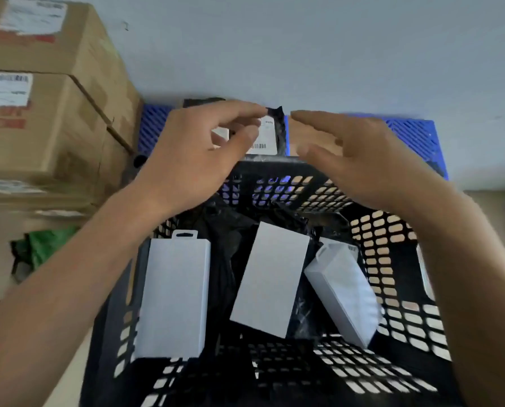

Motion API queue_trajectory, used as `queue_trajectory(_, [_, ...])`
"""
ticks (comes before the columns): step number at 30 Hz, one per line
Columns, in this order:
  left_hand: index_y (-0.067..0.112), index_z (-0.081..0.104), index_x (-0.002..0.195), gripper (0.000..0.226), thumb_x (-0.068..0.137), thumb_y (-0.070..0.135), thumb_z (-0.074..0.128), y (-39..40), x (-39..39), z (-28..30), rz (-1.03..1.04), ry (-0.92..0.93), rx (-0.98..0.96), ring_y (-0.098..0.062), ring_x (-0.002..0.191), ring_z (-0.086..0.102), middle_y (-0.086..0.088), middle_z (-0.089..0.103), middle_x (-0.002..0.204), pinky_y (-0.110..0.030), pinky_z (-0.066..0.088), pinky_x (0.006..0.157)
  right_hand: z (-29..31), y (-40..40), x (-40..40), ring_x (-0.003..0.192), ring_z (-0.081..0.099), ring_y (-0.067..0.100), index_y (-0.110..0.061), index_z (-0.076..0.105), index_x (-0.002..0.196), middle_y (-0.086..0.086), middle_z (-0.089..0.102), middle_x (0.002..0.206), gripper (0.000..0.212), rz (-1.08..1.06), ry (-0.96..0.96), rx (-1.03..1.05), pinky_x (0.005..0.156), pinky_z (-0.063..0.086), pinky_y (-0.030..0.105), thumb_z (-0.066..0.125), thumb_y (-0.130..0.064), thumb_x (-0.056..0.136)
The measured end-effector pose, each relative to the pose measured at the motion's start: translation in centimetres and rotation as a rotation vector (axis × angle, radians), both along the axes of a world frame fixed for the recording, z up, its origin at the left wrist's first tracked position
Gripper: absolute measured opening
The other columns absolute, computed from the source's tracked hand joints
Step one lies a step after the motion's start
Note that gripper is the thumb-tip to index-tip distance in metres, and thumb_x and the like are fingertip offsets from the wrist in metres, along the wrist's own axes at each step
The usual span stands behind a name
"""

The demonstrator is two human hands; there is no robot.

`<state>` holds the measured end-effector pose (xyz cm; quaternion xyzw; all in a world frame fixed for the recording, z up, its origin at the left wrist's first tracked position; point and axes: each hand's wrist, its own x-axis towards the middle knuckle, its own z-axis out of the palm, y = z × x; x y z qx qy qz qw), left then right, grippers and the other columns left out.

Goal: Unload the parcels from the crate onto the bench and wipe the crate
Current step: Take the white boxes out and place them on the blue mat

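Three brown cardboard cartons (40,113) with white shipping labels stood stacked at the far left against the pale wall, and below them, nearer, a crumpled green bag (44,248) lay on the light surface. Just right of the stack, the black perforated plastic crate (392,318) filled the near middle of the view, with a blue slatted plastic bench (412,136) behind its far rim. Inside the crate, on rumpled black plastic wrapping (225,259), lay three white boxes: a tall white box with a hang tab (173,295) at the left, a plain white rectangular box (270,279) tilted in the middle, and a white box lying on its side (345,292) against the right wall. Above the far rim, the left hand (198,151) reached forward with its thumb and forefinger pinched on the top edge of a black plastic mailer parcel with a white barcode label (270,133), which was held over the bench just beyond the crate. The parcel hung between the two hands, its lower part hidden behind the left fingers. To its right, the right hand (360,160) hovered with fingers spread and gently bent, gripping nothing, its fingertips close to the parcel's right edge; whether they touched it could not be told through the blur.
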<state>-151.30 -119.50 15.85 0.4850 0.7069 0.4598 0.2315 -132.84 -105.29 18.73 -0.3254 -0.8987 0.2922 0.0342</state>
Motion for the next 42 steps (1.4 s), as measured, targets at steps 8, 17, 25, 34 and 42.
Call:
queue_trajectory(8, [0.024,0.07,0.128,0.028,0.101,0.022,0.062,-6.5,7.2,-3.3,0.03,-0.059,-0.182,0.002,0.108,0.065,0.017,0.072,0.115,-0.013,0.05,0.084,-5.1,-4.4,7.8,0.144,0.039,0.012,-0.022,0.057,0.144,-0.002,0.051,0.151,0.044,-0.016,-0.01,-0.102,0.109,0.018,0.009,0.061,-0.024,0.1])
queue_trajectory(17, [0.033,0.048,0.149,0.052,0.1,0.049,0.056,-8.2,10.8,-8.5,-0.049,0.013,-0.655,-0.014,0.122,0.058,0.003,0.056,0.145,-0.028,0.041,0.09,-10.6,-6.0,11.7,0.137,0.047,0.021,-0.029,0.045,0.152,0.0,0.05,0.152,0.053,-0.03,-0.281,-0.372,0.1,0.036,0.027,0.056,-0.04,0.102])
queue_trajectory(25, [0.035,0.035,0.156,0.063,0.099,0.053,0.055,-9.5,12.0,-10.4,0.003,-0.001,-0.846,-0.024,0.135,0.05,-0.006,0.051,0.151,-0.037,0.044,0.108,-11.9,-6.9,11.8,0.127,0.054,0.024,-0.023,0.058,0.137,0.003,0.06,0.141,0.037,-0.013,-0.273,-0.452,0.089,0.035,0.027,0.056,-0.037,0.102])
queue_trajectory(34, [0.028,0.034,0.157,0.066,0.099,0.05,0.056,-9.3,13.4,-10.8,0.049,-0.004,-0.831,-0.024,0.131,0.053,0.0,0.051,0.152,-0.041,0.045,0.107,-13.3,-8.7,10.8,0.098,0.069,0.031,-0.018,0.068,0.112,0.008,0.074,0.11,0.02,-0.041,-0.199,-0.659,0.082,0.058,0.043,0.056,-0.028,0.1])
queue_trajectory(42, [0.022,0.054,0.143,0.042,0.103,0.034,0.055,-9.9,14.7,-10.3,0.255,-0.06,-0.577,-0.013,0.109,0.059,0.019,0.059,0.11,-0.02,0.039,0.079,-12.4,-9.1,11.7,0.119,0.061,0.002,-0.03,0.063,0.133,-0.019,0.068,0.128,0.035,-0.081,-0.014,-0.727,0.097,0.045,0.021,0.059,-0.019,0.1])
